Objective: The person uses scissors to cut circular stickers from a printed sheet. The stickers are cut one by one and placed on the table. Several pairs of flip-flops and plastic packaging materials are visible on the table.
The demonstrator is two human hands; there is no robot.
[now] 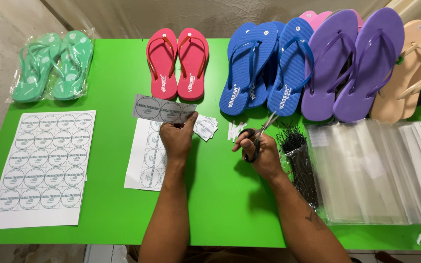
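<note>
From your head camera, your left hand [177, 138] pinches a cut strip of round labels [164, 109] just above frame centre, fingers closed on its right end. Your right hand [260, 152] grips black-handled scissors [258, 138], fingers through the loops, blades slightly parted and pointing to the upper right. A partly cut label sheet [144, 158] lies on the green surface [220, 204] under your left hand. A full label sheet [42, 168] sits at left, flip-flops line the top edge, and clear bags [366, 170] lie at right.
</note>
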